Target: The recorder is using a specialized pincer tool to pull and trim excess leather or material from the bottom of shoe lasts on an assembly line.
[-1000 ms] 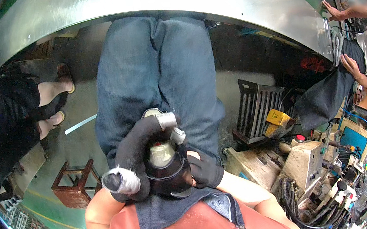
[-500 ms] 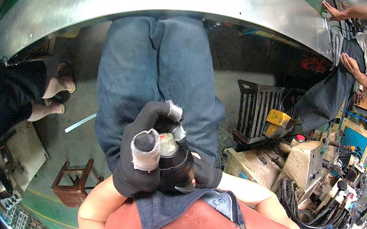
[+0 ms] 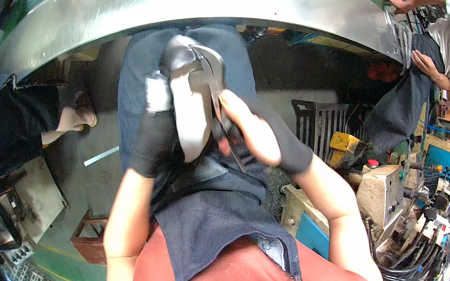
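Note:
A black shoe (image 3: pixel 178 56) lies lengthwise over my lap, its toe away from me and a pale, sole-like surface (image 3: pixel 192 111) facing up. My left hand (image 3: pixel 152 135), in a black glove with white tape on the thumb, grips the shoe's left side. My right hand (image 3: pixel 260 130), gloved in black with a bare thumb, is closed at its right side. A thin, dark, metal-looking tool (image 3: pixel 236 159) runs along the shoe's right edge and under that thumb. Motion blurs the toe and tool, so the tool's exact kind is unclear.
A metal worktop (image 3: pixel 163 5) crosses just beyond my knees. To my right stand a slatted rack (image 3: pixel 327 122), a yellow pedal box (image 3: pixel 343 145) and a machine (image 3: pixel 380 194) with cables. A brown stool (image 3: pixel 88 241) is at left. Other people stand at both sides.
The shoe has moved away from my body and tipped from end-on to lying lengthwise, pale side up. My forearms have stretched forward; my right hand, mostly hidden before, now shows with the tool.

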### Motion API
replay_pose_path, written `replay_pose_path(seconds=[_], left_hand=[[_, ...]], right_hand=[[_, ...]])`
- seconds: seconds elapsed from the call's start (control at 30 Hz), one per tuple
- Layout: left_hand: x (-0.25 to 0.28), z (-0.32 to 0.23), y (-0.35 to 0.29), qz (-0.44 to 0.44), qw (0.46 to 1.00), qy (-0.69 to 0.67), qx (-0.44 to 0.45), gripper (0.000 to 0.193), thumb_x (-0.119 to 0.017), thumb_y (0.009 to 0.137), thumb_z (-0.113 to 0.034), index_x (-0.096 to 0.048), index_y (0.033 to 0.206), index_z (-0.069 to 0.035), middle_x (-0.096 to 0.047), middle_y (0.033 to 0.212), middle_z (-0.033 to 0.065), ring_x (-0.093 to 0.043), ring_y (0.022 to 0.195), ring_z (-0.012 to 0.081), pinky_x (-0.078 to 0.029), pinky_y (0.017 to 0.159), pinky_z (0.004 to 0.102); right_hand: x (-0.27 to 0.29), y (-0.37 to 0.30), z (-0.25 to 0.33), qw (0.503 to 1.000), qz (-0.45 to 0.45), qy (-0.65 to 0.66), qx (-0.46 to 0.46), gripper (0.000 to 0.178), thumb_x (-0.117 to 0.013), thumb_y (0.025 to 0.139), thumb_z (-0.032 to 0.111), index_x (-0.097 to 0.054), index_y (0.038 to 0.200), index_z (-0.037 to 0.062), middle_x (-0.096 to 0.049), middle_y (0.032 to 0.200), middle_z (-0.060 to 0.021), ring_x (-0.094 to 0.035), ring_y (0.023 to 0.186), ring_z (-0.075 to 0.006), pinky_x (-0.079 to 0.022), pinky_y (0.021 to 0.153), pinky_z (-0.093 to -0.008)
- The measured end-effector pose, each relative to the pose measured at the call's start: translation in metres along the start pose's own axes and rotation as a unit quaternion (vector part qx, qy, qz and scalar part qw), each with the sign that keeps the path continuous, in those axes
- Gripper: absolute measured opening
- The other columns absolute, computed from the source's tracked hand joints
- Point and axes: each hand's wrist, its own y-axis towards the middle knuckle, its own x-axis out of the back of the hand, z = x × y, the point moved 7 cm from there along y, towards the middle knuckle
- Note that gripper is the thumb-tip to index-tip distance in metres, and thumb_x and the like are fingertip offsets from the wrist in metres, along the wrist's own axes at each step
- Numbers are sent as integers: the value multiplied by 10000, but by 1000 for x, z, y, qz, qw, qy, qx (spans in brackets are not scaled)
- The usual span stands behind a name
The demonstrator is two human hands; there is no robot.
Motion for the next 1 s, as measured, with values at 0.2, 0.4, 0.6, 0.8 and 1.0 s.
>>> replay_pose_path(seconds=[0.2, 0.4, 0.6, 0.8, 1.0], left_hand=[[34, 79, 3, -13, 996, -20, 89, 678, -666, 868, -281, -394, 1378, 74, -554, 1293, 268, -626, 1109, 317, -517, 873, 378], [2, 63, -27, -108, 897, 375, -208, 786, -753, 784, -322, -415, 1365, 85, -495, 1338, 298, -494, 1256, 405, -399, 1041, 427], [-1, 65, -30, -85, 882, 419, -199, 827, -755, 794, -256, -329, 1400, 111, -428, 1405, 288, -426, 1320, 389, -336, 1095, 416], [15, 85, 14, 38, 996, 73, 15, 534, -413, 1007, -293, -350, 1386, 78, -424, 1389, 299, -417, 1302, 419, -322, 1092, 441], [-28, 17, 7, -39, 815, 524, -243, 732, -618, 859, -313, -299, 1388, 78, -444, 1316, 352, -482, 1210, 465, -385, 1037, 459]], right_hand=[[36, 44, -21, 983, 68, 170, 3, 533, -369, 1023, 473, -604, 1144, 9, -687, 985, -138, -682, 873, -225, -557, 833, -358], [71, 32, -14, 964, 40, -239, 113, 505, -512, 971, 470, -701, 934, 3, -663, 791, -26, -605, 758, -107, -492, 697, -275], [32, 14, 19, 808, -98, -567, 128, 503, -520, 930, 443, -682, 744, 5, -632, 714, -237, -648, 689, -400, -520, 626, -449], [59, 26, -15, 810, -115, -493, 295, 466, -541, 931, 460, -666, 778, 38, -639, 745, -219, -653, 676, -366, -512, 605, -440], [85, 7, -8, 917, 92, -383, 62, 629, -450, 963, 550, -676, 878, -31, -663, 727, -206, -687, 668, -284, -524, 648, -403]])
